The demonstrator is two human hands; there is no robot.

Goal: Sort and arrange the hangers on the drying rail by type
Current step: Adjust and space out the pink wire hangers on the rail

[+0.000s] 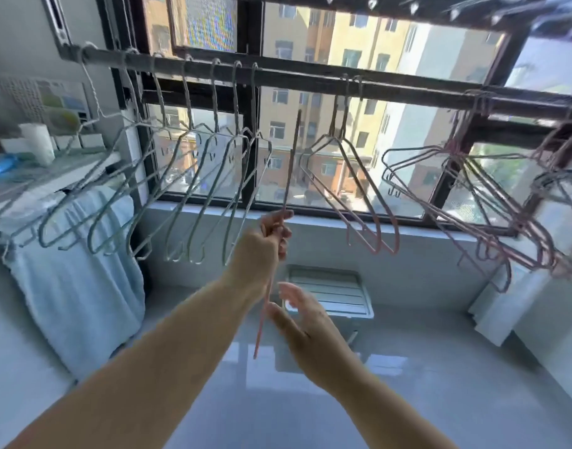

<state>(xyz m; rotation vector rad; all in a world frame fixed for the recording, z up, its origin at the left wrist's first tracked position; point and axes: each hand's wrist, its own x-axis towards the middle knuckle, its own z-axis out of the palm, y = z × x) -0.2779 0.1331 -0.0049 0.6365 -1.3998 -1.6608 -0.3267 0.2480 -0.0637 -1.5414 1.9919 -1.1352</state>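
A dark drying rail (pixel 297 80) runs across the window. Several pale blue-grey wire hangers (pixel 180 189) hang along its left part. Two pink hangers (pixel 359 196) hang at the middle, and a bunch of pink hangers (pixel 472 202) hangs at the right. My left hand (pixel 265 241) is shut on a pink hanger (pixel 289 170) seen edge-on, held below the rail between the blue group and the two pink ones; its top is off the rail. My right hand (pixel 307 325) is open just below, fingers spread beside the hanger's lower end.
A light blue towel (pixel 77 273) hangs at the left below the hangers. A shelf with a white roll (pixel 38 142) and bottles stands at far left. A white folded rack (pixel 330 293) leans under the window sill. A second rail with clips (pixel 391 9) runs overhead.
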